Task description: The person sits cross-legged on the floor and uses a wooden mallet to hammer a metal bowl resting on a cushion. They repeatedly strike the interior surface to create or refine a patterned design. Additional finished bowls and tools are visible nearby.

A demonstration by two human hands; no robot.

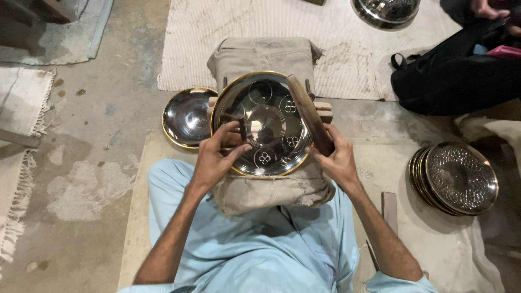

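Observation:
A round metal plate [266, 108] with a gold rim and stamped flower marks rests on a cloth-covered block [271, 190] in front of my lap. My left hand [217, 154] pinches a small metal punch [242, 127] upright against the plate's left side. My right hand [335, 157] grips a flat wooden mallet [308, 111] that slants across the plate's right edge. Both forearms reach in from below, over light blue trousers.
A shiny metal bowl [187, 116] lies left of the plate. A stack of patterned plates [458, 176] sits at the right. Another plate [386, 12] is at the top, near a black bag [450, 76] and another person's hand [485, 8]. A pale mat [190, 38] covers the floor behind.

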